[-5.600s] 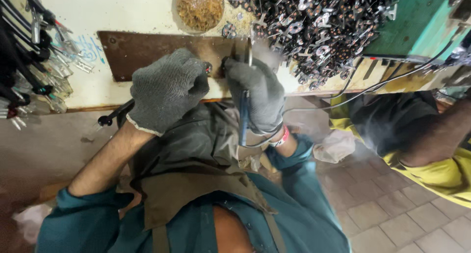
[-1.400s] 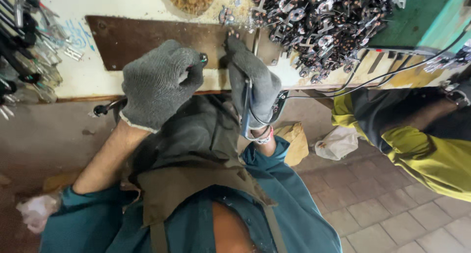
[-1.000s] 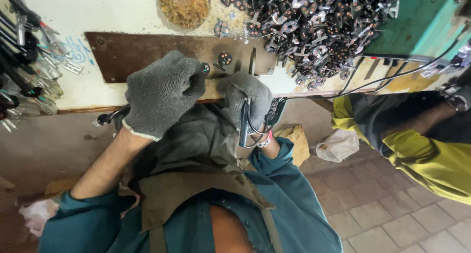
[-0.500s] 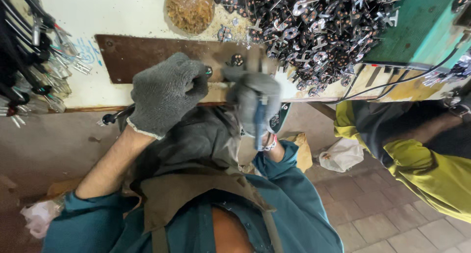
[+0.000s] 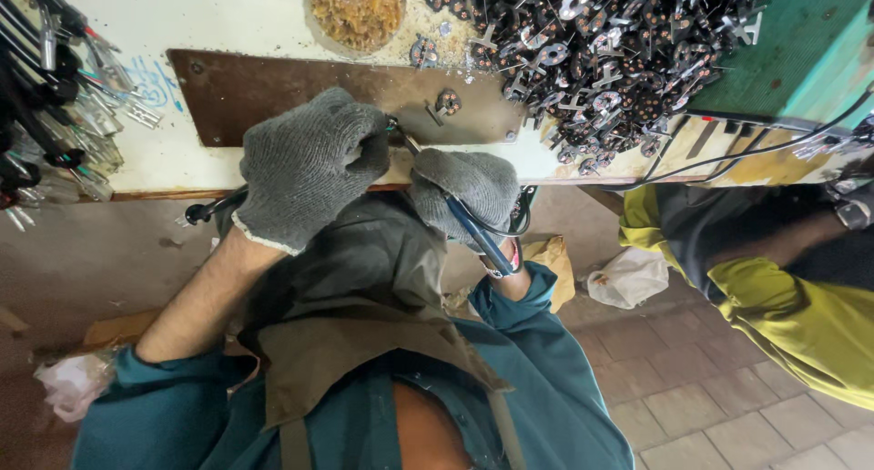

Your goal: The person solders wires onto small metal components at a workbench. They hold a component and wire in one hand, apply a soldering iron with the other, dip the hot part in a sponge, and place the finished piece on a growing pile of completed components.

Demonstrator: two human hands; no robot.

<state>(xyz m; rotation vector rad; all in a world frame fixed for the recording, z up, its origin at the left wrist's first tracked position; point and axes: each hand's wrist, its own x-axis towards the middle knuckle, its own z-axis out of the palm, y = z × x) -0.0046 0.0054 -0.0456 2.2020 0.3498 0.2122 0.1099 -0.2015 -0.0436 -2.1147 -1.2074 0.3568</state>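
Blue-handled tool [image 5: 473,229], tilted, in grip

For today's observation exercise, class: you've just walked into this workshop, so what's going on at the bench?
A person in grey knit gloves works at the edge of a workbench. The right hand grips a blue-handled tool, its tip at a small part pinched in the left hand, over a brown metal plate. A heap of small metal parts lies further back. Another person in a yellow sleeve sits alongside.
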